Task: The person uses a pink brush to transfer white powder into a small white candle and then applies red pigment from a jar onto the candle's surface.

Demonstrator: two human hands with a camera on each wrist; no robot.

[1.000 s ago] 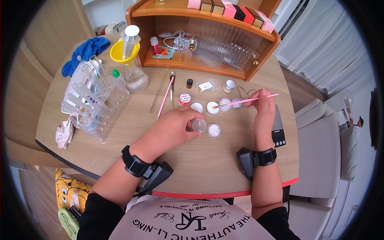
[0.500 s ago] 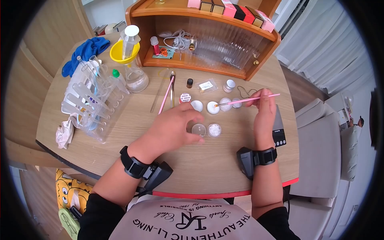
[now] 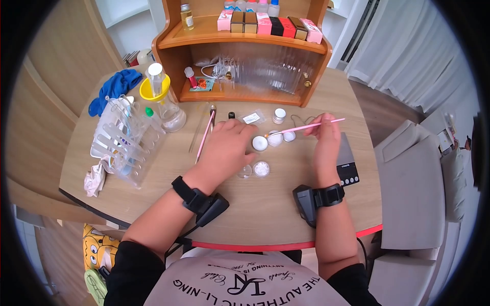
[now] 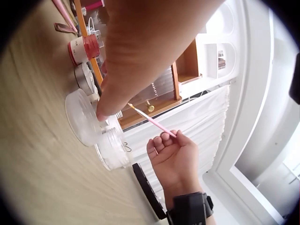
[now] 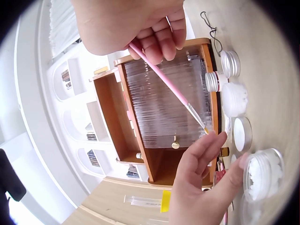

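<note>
In the head view the right hand [image 3: 327,145] pinches a pink brush [image 3: 306,126], its bristles over the white lids and jars at mid-table. The left hand [image 3: 224,150], fingers spread and loosely bent, hovers over the small red-and-white jar, hiding most of it; that jar [image 4: 83,49] shows in the left wrist view. Close to the left thumb lies a clear round lid [image 3: 245,171], beside an uncovered jar of white pieces [image 3: 262,169]. A white lid [image 3: 260,143] sits between the hands. In the right wrist view the left hand [image 5: 201,178] appears to hold nothing.
Test tubes in a rack [image 3: 125,148], a flask [image 3: 172,116] with a yellow funnel [image 3: 154,88] and a blue cloth [image 3: 116,87] stand left. A wooden cabinet [image 3: 240,97] lines the back. A scale [image 3: 347,163] lies right, another pink brush [image 3: 205,136] left of the left hand.
The left hand has let go of the clear lid and moved up and away to the red-and-white jar. The head view has tilted up, showing more cabinet. The right hand still holds the brush.
</note>
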